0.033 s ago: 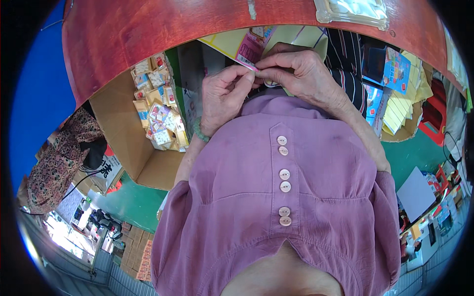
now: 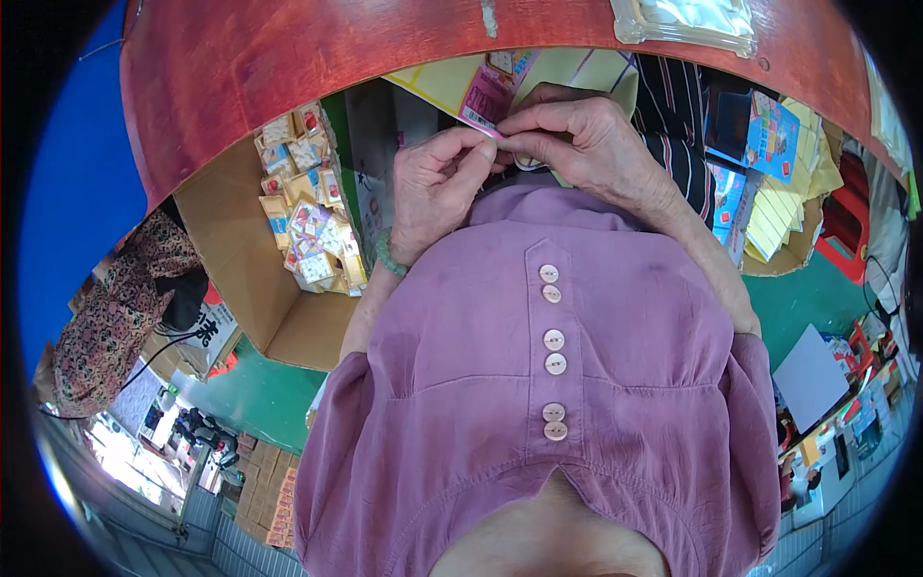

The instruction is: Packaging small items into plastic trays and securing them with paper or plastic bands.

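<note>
My two hands meet just under the red table's edge, in front of my lap. My left hand (image 2: 435, 185), with a green beaded bracelet (image 2: 391, 254) at its wrist, pinches thumb to forefinger at the corner of a pink printed label. My right hand (image 2: 594, 149) also has thumb and forefinger closed on that corner, its fingertips almost touching the left ones. The pink label (image 2: 488, 91) lies on a yellowish sheet of label backing (image 2: 430, 79) that runs up under the table. Whether the corner is lifted off the backing, I cannot tell.
The red table (image 2: 317, 48) curves across the top, with a clear plastic package (image 2: 687, 24) on it. At left stands a cardboard box (image 2: 226, 260) of small packaged pieces (image 2: 310, 226). At right another box holds blue printed cards (image 2: 772, 139) and yellowish sheets (image 2: 777, 216).
</note>
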Demonstrator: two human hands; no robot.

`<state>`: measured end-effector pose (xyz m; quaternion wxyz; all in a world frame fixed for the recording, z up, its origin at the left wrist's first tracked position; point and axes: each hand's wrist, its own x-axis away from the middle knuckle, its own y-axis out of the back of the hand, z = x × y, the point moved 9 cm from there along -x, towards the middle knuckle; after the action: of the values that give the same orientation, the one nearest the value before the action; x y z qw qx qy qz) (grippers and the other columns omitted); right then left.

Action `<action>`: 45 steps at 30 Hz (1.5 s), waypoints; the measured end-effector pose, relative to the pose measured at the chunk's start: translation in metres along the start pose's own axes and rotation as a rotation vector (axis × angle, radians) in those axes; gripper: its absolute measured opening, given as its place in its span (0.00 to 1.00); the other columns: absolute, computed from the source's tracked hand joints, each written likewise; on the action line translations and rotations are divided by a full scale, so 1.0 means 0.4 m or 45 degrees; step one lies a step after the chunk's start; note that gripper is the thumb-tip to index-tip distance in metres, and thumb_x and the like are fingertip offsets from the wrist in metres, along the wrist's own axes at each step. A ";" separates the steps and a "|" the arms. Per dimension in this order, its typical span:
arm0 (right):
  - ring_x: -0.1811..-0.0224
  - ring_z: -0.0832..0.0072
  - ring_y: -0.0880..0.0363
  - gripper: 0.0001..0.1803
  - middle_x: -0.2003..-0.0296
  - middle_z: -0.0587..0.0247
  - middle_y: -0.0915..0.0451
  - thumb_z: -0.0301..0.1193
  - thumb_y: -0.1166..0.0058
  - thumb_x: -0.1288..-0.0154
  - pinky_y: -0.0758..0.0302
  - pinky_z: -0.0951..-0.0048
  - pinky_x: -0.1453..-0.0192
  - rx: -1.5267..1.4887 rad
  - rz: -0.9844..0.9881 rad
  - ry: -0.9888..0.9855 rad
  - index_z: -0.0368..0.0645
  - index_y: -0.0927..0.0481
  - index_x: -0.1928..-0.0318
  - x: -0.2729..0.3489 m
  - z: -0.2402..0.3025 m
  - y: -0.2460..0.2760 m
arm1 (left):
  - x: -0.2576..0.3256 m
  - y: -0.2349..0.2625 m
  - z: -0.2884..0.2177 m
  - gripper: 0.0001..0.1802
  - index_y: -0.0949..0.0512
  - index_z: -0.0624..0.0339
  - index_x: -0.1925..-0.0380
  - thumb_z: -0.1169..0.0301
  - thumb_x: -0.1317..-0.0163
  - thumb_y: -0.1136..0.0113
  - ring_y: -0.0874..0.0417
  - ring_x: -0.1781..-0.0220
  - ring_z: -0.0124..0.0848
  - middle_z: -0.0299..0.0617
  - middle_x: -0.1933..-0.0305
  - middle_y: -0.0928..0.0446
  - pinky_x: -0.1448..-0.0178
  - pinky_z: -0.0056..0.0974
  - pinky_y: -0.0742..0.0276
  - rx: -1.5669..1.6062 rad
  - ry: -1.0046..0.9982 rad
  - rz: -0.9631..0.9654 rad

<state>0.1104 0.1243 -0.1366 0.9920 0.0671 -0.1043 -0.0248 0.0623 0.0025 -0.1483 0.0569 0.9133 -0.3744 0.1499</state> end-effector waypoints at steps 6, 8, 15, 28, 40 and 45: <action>0.67 0.74 0.20 0.07 0.69 0.60 0.20 0.21 0.42 0.42 0.24 0.77 0.62 0.152 0.023 0.136 0.35 0.18 0.62 0.005 0.026 0.005 | -0.003 -0.015 -0.008 0.06 0.19 0.70 0.65 0.79 0.40 0.44 0.17 0.64 0.23 0.42 0.68 0.17 0.59 0.27 0.20 -0.116 -0.012 0.108; 0.67 0.74 0.20 0.07 0.69 0.60 0.20 0.21 0.42 0.43 0.24 0.77 0.62 0.177 0.023 0.161 0.34 0.18 0.62 0.007 0.032 0.005 | -0.001 -0.016 -0.005 0.06 0.19 0.70 0.66 0.79 0.40 0.43 0.17 0.65 0.23 0.42 0.69 0.17 0.60 0.27 0.20 -0.090 0.029 0.087; 0.69 0.69 0.20 0.06 0.70 0.58 0.21 0.20 0.43 0.44 0.24 0.74 0.65 0.287 -0.022 0.279 0.34 0.19 0.64 0.013 0.061 0.009 | 0.003 -0.019 -0.009 0.06 0.19 0.69 0.65 0.79 0.40 0.43 0.17 0.65 0.23 0.42 0.68 0.17 0.61 0.27 0.21 -0.095 0.031 0.074; 0.69 0.65 0.20 0.06 0.71 0.56 0.22 0.21 0.46 0.41 0.24 0.71 0.65 0.356 -0.058 0.270 0.33 0.22 0.63 0.005 0.059 0.000 | 0.009 -0.010 0.006 0.06 0.20 0.70 0.65 0.79 0.40 0.43 0.18 0.66 0.23 0.42 0.68 0.18 0.60 0.27 0.21 -0.039 0.037 -0.020; 0.63 0.62 0.19 0.09 0.65 0.54 0.22 0.23 0.48 0.39 0.24 0.68 0.59 0.344 0.042 0.172 0.34 0.22 0.59 -0.001 0.030 -0.026 | 0.005 -0.016 0.097 0.14 0.24 0.73 0.59 0.70 0.32 0.51 0.16 0.61 0.35 0.51 0.62 0.20 0.56 0.34 0.19 0.682 0.419 0.061; 0.63 0.62 0.19 0.09 0.65 0.55 0.22 0.24 0.47 0.39 0.24 0.69 0.57 0.327 0.052 0.128 0.34 0.22 0.58 -0.004 0.021 -0.027 | 0.005 -0.011 0.106 0.13 0.24 0.71 0.58 0.71 0.31 0.53 0.16 0.61 0.34 0.49 0.62 0.20 0.55 0.33 0.19 0.606 0.366 0.050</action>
<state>0.1067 0.1127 -0.1300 0.9795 0.1923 -0.0583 0.0123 0.0764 -0.0047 -0.1878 -0.1097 0.8629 -0.3342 0.3629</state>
